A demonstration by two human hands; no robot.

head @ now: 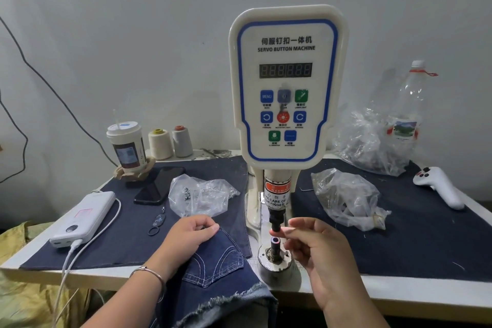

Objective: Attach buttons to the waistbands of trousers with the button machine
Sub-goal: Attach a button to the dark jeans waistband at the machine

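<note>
Right hand [310, 243] at lower centre, fingertips [279, 232] pinched at the punch [275, 222] of the machine [286, 82], presumably seating a button; button itself not visible. Left hand [190, 234] curled, gripping trousers [218, 271] just left of the die [275, 243]. Risk: machine triggered now, fingertips crushed between punch and die.
</note>
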